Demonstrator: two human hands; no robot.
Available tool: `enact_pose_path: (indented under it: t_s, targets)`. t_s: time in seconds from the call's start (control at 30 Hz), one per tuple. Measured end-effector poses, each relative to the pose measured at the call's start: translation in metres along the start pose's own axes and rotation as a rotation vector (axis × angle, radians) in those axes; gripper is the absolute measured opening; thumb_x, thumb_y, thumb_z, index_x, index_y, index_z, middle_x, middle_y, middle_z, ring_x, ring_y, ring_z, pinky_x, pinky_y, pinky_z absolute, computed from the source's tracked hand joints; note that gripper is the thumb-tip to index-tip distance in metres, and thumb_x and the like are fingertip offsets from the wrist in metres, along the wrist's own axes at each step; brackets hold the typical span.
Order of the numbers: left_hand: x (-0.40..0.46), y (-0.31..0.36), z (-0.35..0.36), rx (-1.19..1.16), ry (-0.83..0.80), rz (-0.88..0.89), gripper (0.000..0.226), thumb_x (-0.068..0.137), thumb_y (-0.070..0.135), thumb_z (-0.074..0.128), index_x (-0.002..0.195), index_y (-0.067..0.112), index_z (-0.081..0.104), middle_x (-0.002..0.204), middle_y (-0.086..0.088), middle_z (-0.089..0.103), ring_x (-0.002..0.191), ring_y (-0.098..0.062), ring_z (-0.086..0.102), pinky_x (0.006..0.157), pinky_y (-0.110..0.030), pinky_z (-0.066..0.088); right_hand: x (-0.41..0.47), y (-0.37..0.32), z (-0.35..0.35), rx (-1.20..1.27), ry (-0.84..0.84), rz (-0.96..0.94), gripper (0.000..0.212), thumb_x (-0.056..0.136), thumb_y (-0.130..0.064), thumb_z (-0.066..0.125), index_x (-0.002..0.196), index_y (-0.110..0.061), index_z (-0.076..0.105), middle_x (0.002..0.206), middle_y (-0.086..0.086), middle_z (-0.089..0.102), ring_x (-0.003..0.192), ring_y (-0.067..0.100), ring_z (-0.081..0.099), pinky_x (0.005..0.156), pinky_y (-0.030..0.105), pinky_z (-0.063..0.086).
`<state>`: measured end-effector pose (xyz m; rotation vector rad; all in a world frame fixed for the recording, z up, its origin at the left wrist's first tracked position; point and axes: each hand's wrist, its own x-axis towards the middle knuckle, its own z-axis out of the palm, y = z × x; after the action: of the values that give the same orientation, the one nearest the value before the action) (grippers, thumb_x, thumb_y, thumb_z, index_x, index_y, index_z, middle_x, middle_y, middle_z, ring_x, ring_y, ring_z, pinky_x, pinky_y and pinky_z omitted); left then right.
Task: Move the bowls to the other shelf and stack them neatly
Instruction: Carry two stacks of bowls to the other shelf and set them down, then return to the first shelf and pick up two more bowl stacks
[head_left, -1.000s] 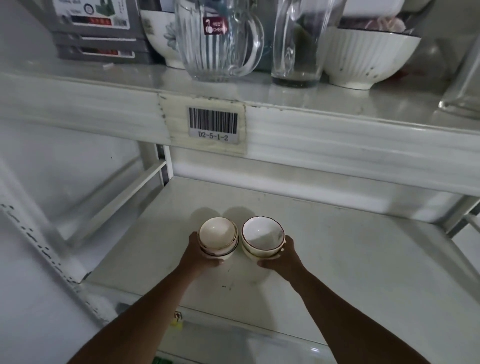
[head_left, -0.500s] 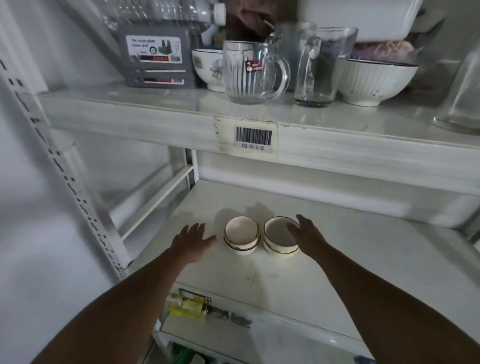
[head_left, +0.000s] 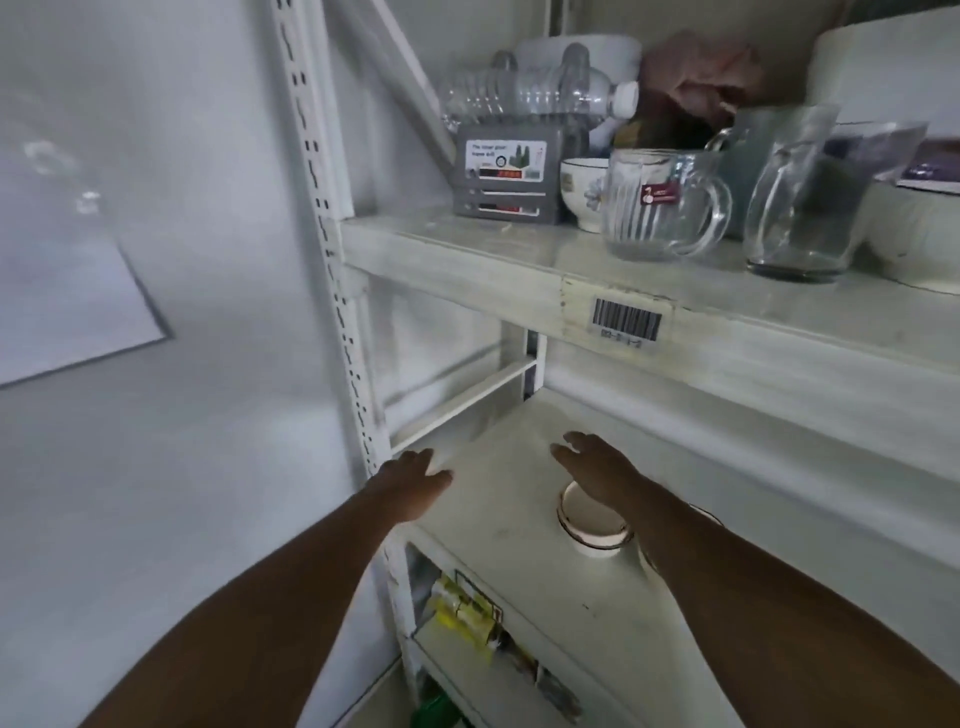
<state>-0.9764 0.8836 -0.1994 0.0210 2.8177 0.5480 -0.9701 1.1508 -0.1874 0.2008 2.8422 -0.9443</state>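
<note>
White metal shelving fills the view; on its middle shelf (head_left: 519, 551) sit the stacked bowls (head_left: 589, 519), set down moments ago. Left hand (head_left: 410, 480) and right hand (head_left: 597, 465) have let go, fingers spread and empty, so this placement looks finished.

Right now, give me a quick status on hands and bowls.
Left hand open, empty. Right hand open above bowl stack on middle shelf. Second stack mostly hidden behind right forearm.

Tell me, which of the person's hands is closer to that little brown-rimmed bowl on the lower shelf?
Right. The right hand hovers open just over the bowl, partly covering it. The left hand is off to the bowl's left, near the shelf's corner.
</note>
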Motion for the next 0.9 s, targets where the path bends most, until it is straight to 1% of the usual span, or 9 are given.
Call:
enact_pose_path:
  t_s: [0.1, 0.23, 0.3, 0.4, 0.5, 0.63, 0.73, 0.8, 0.9]
  targets:
    - [-0.034, -0.027, -0.009, -0.163, 0.069, -0.165, 0.063, 0.097, 0.049, 0.041, 0.151, 0.020, 0.026, 0.157, -0.009, 0.029, 0.143, -0.032, 0.028, 0.117, -0.042, 0.025, 0.012, -0.030, 0.016, -0.075, -0.130, -0.149, 0.056, 0.104, -0.047, 0.037, 0.154, -0.021, 0.034, 0.162, 0.005, 0.029, 0.147, 0.022, 0.031, 0.117, 0.032, 0.025]
    - [-0.099, -0.073, -0.018, -0.186, 0.196, -0.358, 0.058, 0.100, 0.045, 0.037, 0.150, 0.018, 0.029, 0.156, -0.013, 0.028, 0.143, -0.033, 0.027, 0.117, -0.044, 0.024, 0.006, -0.077, 0.050, -0.002, -0.267, -0.280, 0.058, 0.103, -0.044, 0.041, 0.153, -0.016, 0.035, 0.156, 0.009, 0.039, 0.143, 0.027, 0.038, 0.115, 0.036, 0.030]
    - [-0.138, -0.093, -0.022, -0.177, 0.244, -0.468, 0.056, 0.101, 0.044, 0.033, 0.151, 0.019, 0.028, 0.156, -0.014, 0.028, 0.142, -0.035, 0.027, 0.116, -0.045, 0.024, -0.007, -0.102, 0.071, -0.023, -0.340, -0.365, 0.059, 0.103, -0.046, 0.039, 0.154, -0.016, 0.034, 0.159, 0.008, 0.036, 0.145, 0.026, 0.034, 0.116, 0.035, 0.027]
    - [-0.199, -0.125, -0.024, -0.142, 0.235, -0.593, 0.067, 0.095, 0.056, 0.033, 0.152, 0.021, 0.025, 0.156, -0.008, 0.030, 0.143, -0.031, 0.028, 0.116, -0.044, 0.025, -0.034, -0.141, 0.108, -0.068, -0.430, -0.517, 0.063, 0.102, -0.053, 0.037, 0.156, -0.020, 0.033, 0.163, 0.004, 0.027, 0.149, 0.022, 0.027, 0.119, 0.034, 0.020]
    - [-0.258, -0.160, -0.018, -0.102, 0.239, -0.715, 0.081, 0.081, 0.065, 0.022, 0.152, 0.027, 0.022, 0.156, -0.006, 0.029, 0.143, -0.029, 0.026, 0.115, -0.046, 0.026, -0.071, -0.179, 0.147, -0.125, -0.510, -0.633, 0.066, 0.097, -0.061, 0.037, 0.153, -0.026, 0.035, 0.161, 0.002, 0.032, 0.146, 0.025, 0.033, 0.119, 0.040, 0.027]
    - [-0.342, -0.181, -0.011, -0.123, 0.249, -0.867, 0.062, 0.093, 0.050, 0.034, 0.150, 0.027, 0.026, 0.158, -0.008, 0.025, 0.142, -0.034, 0.028, 0.114, -0.047, 0.027, -0.134, -0.228, 0.197, -0.207, -0.622, -0.778, 0.067, 0.094, -0.065, 0.038, 0.151, -0.030, 0.038, 0.159, 0.001, 0.035, 0.144, 0.025, 0.035, 0.117, 0.041, 0.030]
    - [-0.404, -0.191, -0.003, -0.205, 0.228, -0.975, 0.069, 0.092, 0.058, 0.035, 0.152, 0.027, 0.023, 0.160, -0.006, 0.023, 0.145, -0.031, 0.025, 0.118, -0.044, 0.022, -0.193, -0.258, 0.225, -0.320, -0.705, -0.905, 0.065, 0.096, -0.066, 0.035, 0.150, -0.030, 0.039, 0.159, -0.001, 0.035, 0.146, 0.022, 0.033, 0.118, 0.039, 0.027]
    - [-0.444, -0.203, 0.006, -0.242, 0.243, -1.028, 0.066, 0.096, 0.056, 0.034, 0.153, 0.025, 0.022, 0.161, -0.004, 0.022, 0.146, -0.029, 0.023, 0.119, -0.044, 0.019, -0.233, -0.275, 0.240, -0.369, -0.785, -0.978, 0.067, 0.096, -0.067, 0.034, 0.153, -0.032, 0.033, 0.162, -0.002, 0.029, 0.149, 0.021, 0.028, 0.120, 0.040, 0.022]
    - [-0.505, -0.209, 0.015, -0.273, 0.195, -1.093, 0.068, 0.097, 0.058, 0.026, 0.154, 0.023, 0.015, 0.163, -0.004, 0.012, 0.149, -0.026, 0.016, 0.120, -0.047, 0.014, -0.293, -0.295, 0.261, -0.434, -0.877, -1.084, 0.073, 0.094, -0.070, 0.030, 0.156, -0.033, 0.024, 0.164, -0.001, 0.024, 0.151, 0.024, 0.024, 0.121, 0.043, 0.019]
